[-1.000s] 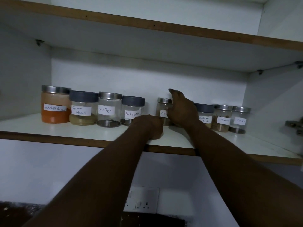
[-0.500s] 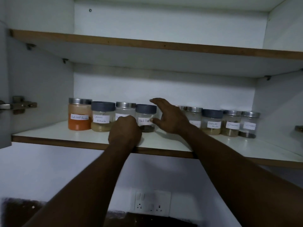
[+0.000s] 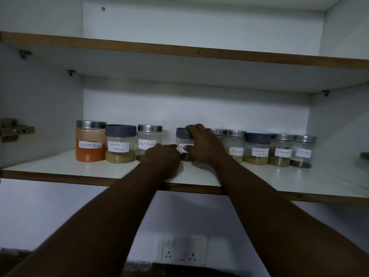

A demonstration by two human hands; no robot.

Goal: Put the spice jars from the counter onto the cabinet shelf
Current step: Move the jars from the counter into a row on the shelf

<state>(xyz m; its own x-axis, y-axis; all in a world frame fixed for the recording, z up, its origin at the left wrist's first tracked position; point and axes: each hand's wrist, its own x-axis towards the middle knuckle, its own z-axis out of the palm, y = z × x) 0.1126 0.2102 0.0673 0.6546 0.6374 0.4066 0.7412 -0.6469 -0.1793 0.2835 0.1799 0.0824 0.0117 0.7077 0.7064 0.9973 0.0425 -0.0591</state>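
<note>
Clamping the grey-lidded jar [image 3: 184, 143] mid-row on the shelf [image 3: 60, 168], right hand [image 3: 201, 145] risks knocking the steel-lidded jar [image 3: 216, 132] touching at 3 o'clock or toppling it if jerked; left hand [image 3: 162, 158] curled shut, empty, at 9 o'clock.

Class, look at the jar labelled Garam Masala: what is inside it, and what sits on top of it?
The Garam Masala jar holds a shallow layer of tan powder at the bottom, the rest looking empty. A dark grey lid closes the top. The label hides part of the inside.
</note>
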